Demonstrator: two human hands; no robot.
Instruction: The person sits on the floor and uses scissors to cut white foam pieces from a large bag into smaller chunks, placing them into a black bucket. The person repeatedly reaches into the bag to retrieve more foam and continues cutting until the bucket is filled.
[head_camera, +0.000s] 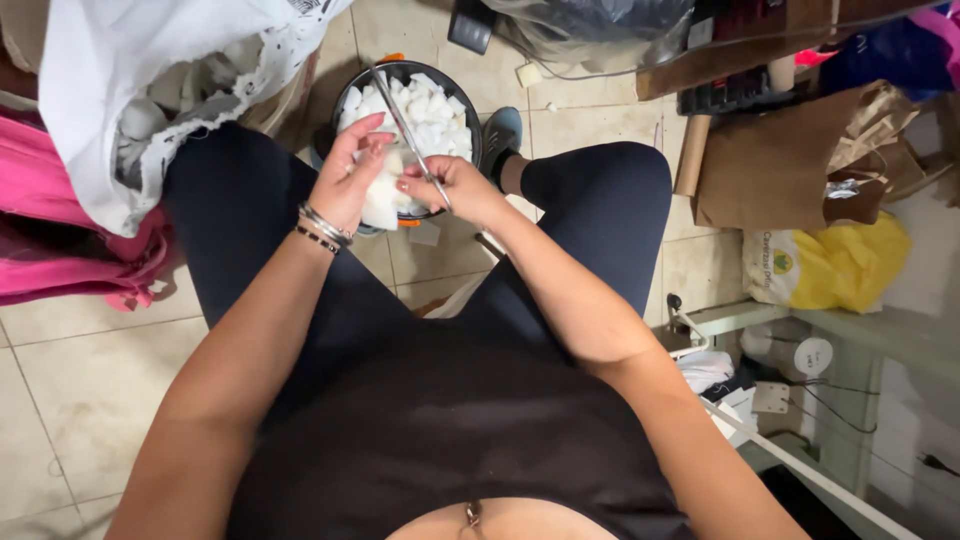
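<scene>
Over the near rim of the dark bucket (470, 135) of white pieces, her left hand (352, 172) pinched a white foam piece (383, 203) while her right hand (455, 186) gripped scissors (402, 122), best cutting clear of fingertips.

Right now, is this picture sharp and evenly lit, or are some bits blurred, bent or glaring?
Head view: light is soft and even, with no hard shadows; the left hand, right hand and scissors are fairly sharp, with slight smear on the white piece between them; the wide lens bends the floor tiles near the edges; the white cloth looks slightly overbright.
</scene>
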